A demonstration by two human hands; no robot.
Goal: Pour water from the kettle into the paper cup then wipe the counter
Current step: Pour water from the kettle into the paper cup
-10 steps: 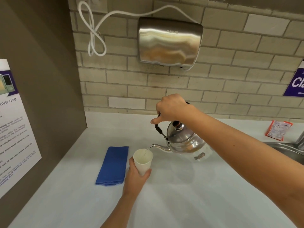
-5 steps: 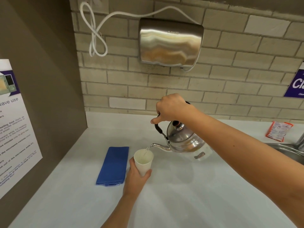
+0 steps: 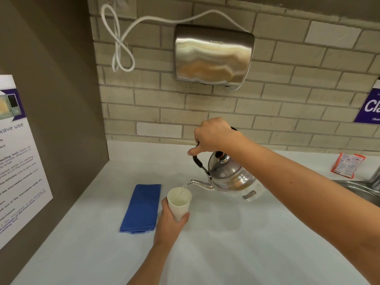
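Note:
A steel kettle (image 3: 230,177) hangs tilted above the white counter (image 3: 236,249), its spout pointing left. My right hand (image 3: 213,136) grips its black top handle. A thin stream of water runs from the spout into a white paper cup (image 3: 179,202), which holds some water. My left hand (image 3: 169,225) is wrapped around the cup's lower part from below and the left. A folded blue cloth (image 3: 141,208) lies flat on the counter just left of the cup.
A steel hand dryer (image 3: 213,56) with a looped white cord hangs on the brick wall behind. A brown side panel with a poster (image 3: 18,157) closes the left. An orange packet (image 3: 347,165) and a sink rim (image 3: 357,190) are at the right.
The pouring goes on with both hands holding nearly still. The water level in the cup looks slightly higher than a second ago.

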